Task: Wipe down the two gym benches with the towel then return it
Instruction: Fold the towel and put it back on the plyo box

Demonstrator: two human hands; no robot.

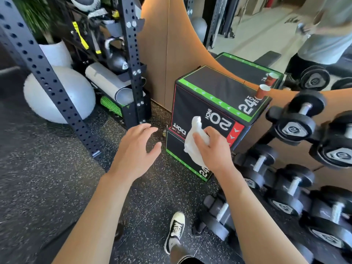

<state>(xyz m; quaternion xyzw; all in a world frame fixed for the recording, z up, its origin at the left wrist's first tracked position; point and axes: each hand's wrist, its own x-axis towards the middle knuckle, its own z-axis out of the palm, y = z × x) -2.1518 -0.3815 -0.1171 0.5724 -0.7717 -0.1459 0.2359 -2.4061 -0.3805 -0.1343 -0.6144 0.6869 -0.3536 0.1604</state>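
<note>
My right hand point(213, 147) grips a crumpled white towel point(194, 143), held in the air in front of the side of a black and green plyo box point(215, 96). My left hand point(137, 147) hovers open beside it, fingers spread, holding nothing. A black gym bench point(268, 57) shows only as a reflection in the mirror at the upper right. No bench is directly in view.
A red paper cup point(262, 91) stands on the box's far right corner. A dumbbell rack point(297, 168) fills the right side. A black perforated rack upright point(47, 82), a grey exercise ball point(76, 96), a kettlebell point(116, 60) and rolled mats point(108, 82) sit at the left. My shoe point(176, 229) is on the speckled rubber floor.
</note>
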